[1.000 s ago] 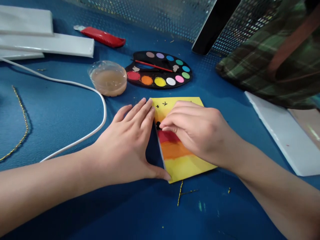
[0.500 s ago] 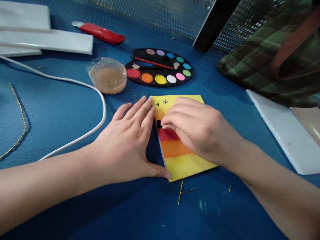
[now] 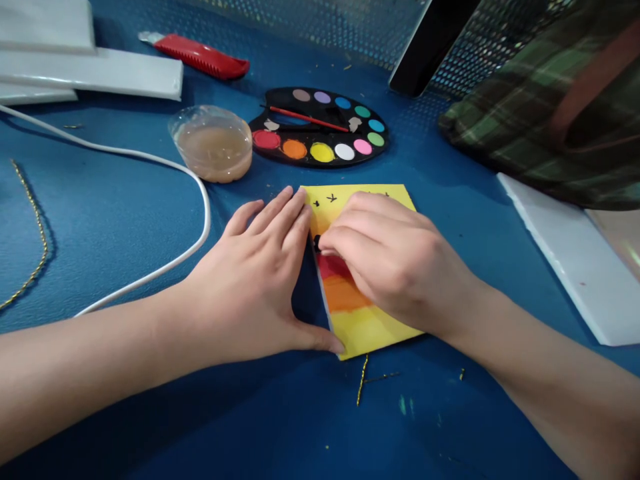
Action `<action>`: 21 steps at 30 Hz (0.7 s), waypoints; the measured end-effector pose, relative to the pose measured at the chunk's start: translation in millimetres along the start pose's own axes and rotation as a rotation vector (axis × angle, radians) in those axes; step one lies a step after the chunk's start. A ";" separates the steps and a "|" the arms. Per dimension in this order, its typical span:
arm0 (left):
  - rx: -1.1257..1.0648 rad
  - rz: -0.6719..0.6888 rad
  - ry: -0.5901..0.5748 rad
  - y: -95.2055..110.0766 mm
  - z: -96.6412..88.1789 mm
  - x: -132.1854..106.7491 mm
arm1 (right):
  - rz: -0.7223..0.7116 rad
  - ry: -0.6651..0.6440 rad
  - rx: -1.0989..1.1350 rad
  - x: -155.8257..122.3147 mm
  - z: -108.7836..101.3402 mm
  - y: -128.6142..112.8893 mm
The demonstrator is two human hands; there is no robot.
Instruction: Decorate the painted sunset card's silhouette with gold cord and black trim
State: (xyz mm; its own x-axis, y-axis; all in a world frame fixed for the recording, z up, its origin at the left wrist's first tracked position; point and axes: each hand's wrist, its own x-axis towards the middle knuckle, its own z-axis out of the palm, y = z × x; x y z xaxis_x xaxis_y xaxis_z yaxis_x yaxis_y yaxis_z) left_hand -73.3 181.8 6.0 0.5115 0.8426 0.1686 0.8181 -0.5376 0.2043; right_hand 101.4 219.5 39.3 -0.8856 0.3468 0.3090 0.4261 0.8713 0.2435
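Touching painting [image 3: 345, 297], left hand [image 3: 247, 283] splayed

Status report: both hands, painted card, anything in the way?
Left hand spread at left edge of painted card. Right hand pinched at a black shape on it; any tool hidden. Looks unobstructed: gold cord piece at near edge, palette and cup beyond.

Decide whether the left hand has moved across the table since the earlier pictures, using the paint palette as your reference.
No, no clear movement: against the paint palette, the left hand keeps about the same place, at the painted card's left edge.
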 end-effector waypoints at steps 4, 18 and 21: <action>-0.004 -0.002 0.009 -1.0 1.6 -0.5 | -0.023 0.004 -0.004 -2.4 3.7 -0.8; 0.001 0.023 0.040 -1.0 2.4 -0.7 | 0.042 0.027 0.140 -3.0 -3.2 8.6; 0.001 0.024 0.034 -1.0 2.2 -0.9 | 0.040 0.034 0.148 -4.0 0.4 9.4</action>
State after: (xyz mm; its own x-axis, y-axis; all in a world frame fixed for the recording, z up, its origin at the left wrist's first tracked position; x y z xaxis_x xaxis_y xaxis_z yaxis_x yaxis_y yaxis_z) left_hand -74.0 181.7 3.5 0.5216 0.8280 0.2058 0.8063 -0.5572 0.1985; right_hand 108.8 226.4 40.0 -0.8605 0.3728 0.3472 0.4271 0.8994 0.0927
